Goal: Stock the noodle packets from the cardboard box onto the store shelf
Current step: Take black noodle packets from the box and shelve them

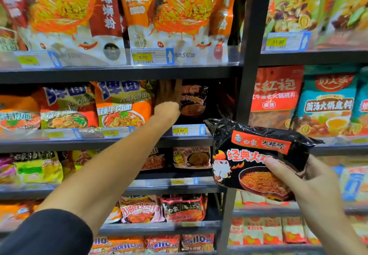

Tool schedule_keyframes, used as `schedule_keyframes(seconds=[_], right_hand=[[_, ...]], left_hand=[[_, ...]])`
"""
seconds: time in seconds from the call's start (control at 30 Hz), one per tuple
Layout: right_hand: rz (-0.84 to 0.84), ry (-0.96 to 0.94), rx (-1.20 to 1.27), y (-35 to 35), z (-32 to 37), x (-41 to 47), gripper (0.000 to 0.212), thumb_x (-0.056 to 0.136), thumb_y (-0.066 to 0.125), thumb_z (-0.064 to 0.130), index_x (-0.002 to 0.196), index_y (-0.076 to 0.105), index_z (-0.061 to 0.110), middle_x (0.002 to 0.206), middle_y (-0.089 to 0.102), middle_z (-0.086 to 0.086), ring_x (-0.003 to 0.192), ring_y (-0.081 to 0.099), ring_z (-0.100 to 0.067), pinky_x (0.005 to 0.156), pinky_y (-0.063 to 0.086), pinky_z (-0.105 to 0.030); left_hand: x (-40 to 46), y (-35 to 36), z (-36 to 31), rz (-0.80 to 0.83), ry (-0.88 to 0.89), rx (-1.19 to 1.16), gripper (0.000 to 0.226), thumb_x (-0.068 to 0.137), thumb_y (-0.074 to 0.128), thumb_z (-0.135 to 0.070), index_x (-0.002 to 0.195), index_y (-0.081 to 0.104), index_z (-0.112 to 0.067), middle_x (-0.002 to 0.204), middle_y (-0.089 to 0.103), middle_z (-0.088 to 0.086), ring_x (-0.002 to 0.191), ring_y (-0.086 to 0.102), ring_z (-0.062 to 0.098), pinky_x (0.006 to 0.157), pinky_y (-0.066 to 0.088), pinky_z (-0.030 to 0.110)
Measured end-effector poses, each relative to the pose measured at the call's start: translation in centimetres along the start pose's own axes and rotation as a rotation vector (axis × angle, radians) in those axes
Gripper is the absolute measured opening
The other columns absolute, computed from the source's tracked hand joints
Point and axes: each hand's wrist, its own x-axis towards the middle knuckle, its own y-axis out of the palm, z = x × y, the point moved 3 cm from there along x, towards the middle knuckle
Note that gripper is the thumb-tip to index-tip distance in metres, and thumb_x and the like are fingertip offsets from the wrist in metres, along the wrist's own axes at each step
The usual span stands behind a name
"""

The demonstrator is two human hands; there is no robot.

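Dark metal store shelving [119,73] fills the view, several tiers high, split by a black upright post [252,55]. Clear plastic rails hold yellow price tags [142,57]. Lighting bright, even. Neighbouring bay [314,57] on the right, same shelving.

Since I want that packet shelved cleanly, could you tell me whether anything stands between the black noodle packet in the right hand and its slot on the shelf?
Yes: the left hand reaches into the slot, against the black packet on the shelf. The held packet, in the right hand, is below and right of it. The gap to the right looks free.
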Motion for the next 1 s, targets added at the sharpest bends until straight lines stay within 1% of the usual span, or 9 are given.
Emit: schedule_keyframes(seconds=[0.07,0.17,0.27,0.37,0.5,0.57,0.73,0.87,1.0], right_hand=[[0.004,-0.009,-0.009,0.5,0.1,-0.1,0.024,0.064,0.078,0.04,0.086,0.076,0.047,0.086,0.078,0.013,0.077,0.072,-0.003,0.072,0.058,-0.027],[0.036,-0.022,-0.02,1.5,0.3,0.0,0.022,0.065,0.078,0.039,0.085,0.076,0.048,0.085,0.078,0.013,0.077,0.072,-0.003,0.07,0.058,-0.025],[0.06,-0.027,-0.025,2.4,0.8,0.3,0.022,0.068,0.078,0.033,0.086,0.076,0.045,0.085,0.078,0.009,0.077,0.074,-0.007,0.067,0.059,-0.024],[0.071,-0.033,-0.011,3.7,1.3,1.0,0.019,0.07,0.079,0.029,0.088,0.079,0.034,0.083,0.079,0.007,0.075,0.074,-0.006,0.063,0.057,-0.02],[0.111,0.0,-0.041,6.5,0.9,3.5,0.029,0.076,0.082,0.035,0.09,0.074,0.012,0.085,0.073,-0.018,0.078,0.074,-0.02,0.068,0.06,-0.038],[0.135,0.019,-0.048,8.3,0.7,5.2,0.032,0.081,0.082,0.037,0.093,0.073,0.008,0.095,0.069,-0.027,0.079,0.069,-0.019,0.075,0.057,-0.043],[0.168,0.136,-0.047,13.5,-0.1,10.4,0.026,0.081,0.083,0.037,0.081,0.075,0.012,0.078,0.078,0.003,0.077,0.072,-0.007,0.076,0.056,-0.026],[0.168,0.195,-0.116,16.3,-0.8,14.9,0.034,0.079,0.084,0.039,0.089,0.067,0.011,0.082,0.072,-0.001,0.076,0.068,-0.014,0.072,0.052,-0.028],[0.18,0.284,-0.165,17.7,-1.6,17.9,0.036,0.082,0.081,0.033,0.094,0.058,0.008,0.093,0.069,-0.007,0.086,0.066,-0.021,0.076,0.053,-0.032]], left_hand=[[0.8,-0.6,-0.2,-0.169,0.176,0.152,0.076,0.08,0.065,-0.001,0.148,0.036,-0.017,0.16,0.02,0.019,0.148,0.012,0.041,0.12,0.02,0.047],[1.2,-1.5,-0.3,-0.368,0.229,0.112,0.054,0.078,0.077,-0.019,0.129,0.06,-0.024,0.145,0.043,0.009,0.133,0.031,0.029,0.107,0.04,0.036],[0.7,-0.9,0.0,0.184,0.122,0.063,0.034,0.102,0.046,-0.024,0.13,0.055,-0.007,0.132,0.054,0.014,0.124,0.049,0.033,0.098,0.039,0.037],[-0.5,-1.6,0.9,0.295,0.191,-0.028,0.025,0.105,0.038,-0.018,0.11,0.056,-0.003,0.102,0.052,0.011,0.103,0.055,0.033,0.079,0.039,0.034],[-2.1,-1.5,3.6,0.158,0.302,-0.263,0.016,0.093,0.041,-0.005,0.088,0.053,-0.014,0.097,0.063,0.011,0.085,0.061,0.029,0.071,0.051,0.047],[-3.5,-1.3,5.1,0.043,0.361,-0.406,0.035,0.086,0.039,0.007,0.103,0.061,-0.013,0.107,0.064,0.005,0.095,0.062,0.027,0.078,0.054,0.045],[-8.3,-3.0,7.6,-0.231,0.276,-0.915,0.048,0.094,0.041,0.014,0.134,0.055,-0.009,0.131,0.058,0.001,0.117,0.057,0.012,0.102,0.047,0.026],[-10.8,-4.1,9.0,-0.378,0.357,-0.838,0.044,0.096,0.048,0.005,0.131,0.058,-0.019,0.131,0.058,-0.007,0.122,0.055,0.004,0.099,0.049,0.028],[-11.7,-4.9,9.1,-0.317,0.5,-0.789,0.032,0.097,0.055,-0.006,0.121,0.066,-0.023,0.132,0.058,-0.013,0.118,0.057,0.005,0.091,0.052,0.028]])
